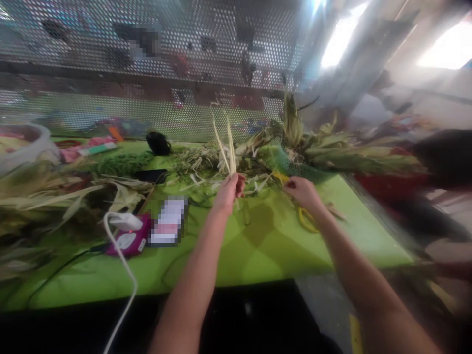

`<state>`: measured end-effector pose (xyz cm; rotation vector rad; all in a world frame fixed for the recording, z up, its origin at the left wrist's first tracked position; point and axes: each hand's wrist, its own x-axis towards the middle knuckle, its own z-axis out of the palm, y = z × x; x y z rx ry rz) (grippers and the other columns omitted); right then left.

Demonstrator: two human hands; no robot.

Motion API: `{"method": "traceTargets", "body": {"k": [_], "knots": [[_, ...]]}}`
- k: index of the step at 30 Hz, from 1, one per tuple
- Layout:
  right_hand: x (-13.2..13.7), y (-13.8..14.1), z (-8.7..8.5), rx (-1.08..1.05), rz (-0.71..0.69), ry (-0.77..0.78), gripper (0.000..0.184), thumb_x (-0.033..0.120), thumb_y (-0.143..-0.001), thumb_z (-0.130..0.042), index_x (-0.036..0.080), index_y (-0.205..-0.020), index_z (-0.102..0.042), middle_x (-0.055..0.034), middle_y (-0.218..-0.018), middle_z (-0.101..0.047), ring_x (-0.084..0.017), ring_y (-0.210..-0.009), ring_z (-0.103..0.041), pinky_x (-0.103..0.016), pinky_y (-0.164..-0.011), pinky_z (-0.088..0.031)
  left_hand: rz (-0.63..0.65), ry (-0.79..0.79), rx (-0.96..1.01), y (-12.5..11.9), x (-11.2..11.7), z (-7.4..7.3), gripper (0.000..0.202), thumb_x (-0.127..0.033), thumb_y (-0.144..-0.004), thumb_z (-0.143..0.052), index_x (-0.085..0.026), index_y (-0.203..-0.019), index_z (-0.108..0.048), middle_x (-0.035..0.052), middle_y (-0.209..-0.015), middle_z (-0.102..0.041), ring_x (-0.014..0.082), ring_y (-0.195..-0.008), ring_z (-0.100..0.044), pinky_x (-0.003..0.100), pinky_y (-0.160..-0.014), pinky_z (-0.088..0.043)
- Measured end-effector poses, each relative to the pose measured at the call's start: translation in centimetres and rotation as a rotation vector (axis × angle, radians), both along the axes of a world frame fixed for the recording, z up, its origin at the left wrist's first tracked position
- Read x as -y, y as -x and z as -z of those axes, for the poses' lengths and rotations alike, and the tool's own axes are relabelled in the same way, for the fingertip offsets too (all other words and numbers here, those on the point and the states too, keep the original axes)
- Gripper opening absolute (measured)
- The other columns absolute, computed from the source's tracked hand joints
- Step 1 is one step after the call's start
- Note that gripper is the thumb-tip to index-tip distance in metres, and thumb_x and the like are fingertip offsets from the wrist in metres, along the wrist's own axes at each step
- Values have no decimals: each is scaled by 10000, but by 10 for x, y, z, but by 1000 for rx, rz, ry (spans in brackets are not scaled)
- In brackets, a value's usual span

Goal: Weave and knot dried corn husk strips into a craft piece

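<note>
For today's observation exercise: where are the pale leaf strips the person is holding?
In the head view, the pale leaf strips stand upright in the left hand, near the table's middle, left of the right hand.

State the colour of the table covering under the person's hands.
Bright lime green table covering, seen best in the head view, the only one; corn husks lie scattered across it.

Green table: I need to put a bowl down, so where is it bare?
Bare green table lies at the near edge, between the left hand, the right hand and the pink charger. Corn husks crowd the left and back.
</note>
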<state>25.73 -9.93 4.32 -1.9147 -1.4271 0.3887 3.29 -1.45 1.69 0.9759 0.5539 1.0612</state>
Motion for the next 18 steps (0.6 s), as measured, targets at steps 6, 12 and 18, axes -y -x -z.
{"method": "traceTargets", "body": {"k": [6,12,18], "knots": [[-14,50,-22,-670,-171,-154,344,446,-595,-810,176,-697,-622,35,-597,-553,-83,-512,-438,-238,-513,-335,171,63,-56,-18,18,0,363,-518,-806,-642,-164,-884,-625,46,-770,-671,139,-656,-635,272,-616,-519],[-34,81,-11,-794,-221,-168,401,495,-571,-828,188,-700,-606,35,-569,-576,-102,-512,-459,-248,-498,-328,196,60,-2,-20,20,2,417,-544,-772,-667,-163,-925,-590,-18,-644,-552,102,-547,-525,255,-554,-480],[-51,71,-18,-788,-383,-105,382,476,-637,-800,175,-838,-679,30,-663,-612,-78,-529,-425,-235,-513,-313,227,23,-65,-11,16,-1,458,-615,-787,-609,-171,-757,-501,-70,-565,-351,54,-468,-320,203,-479,-325]]}}
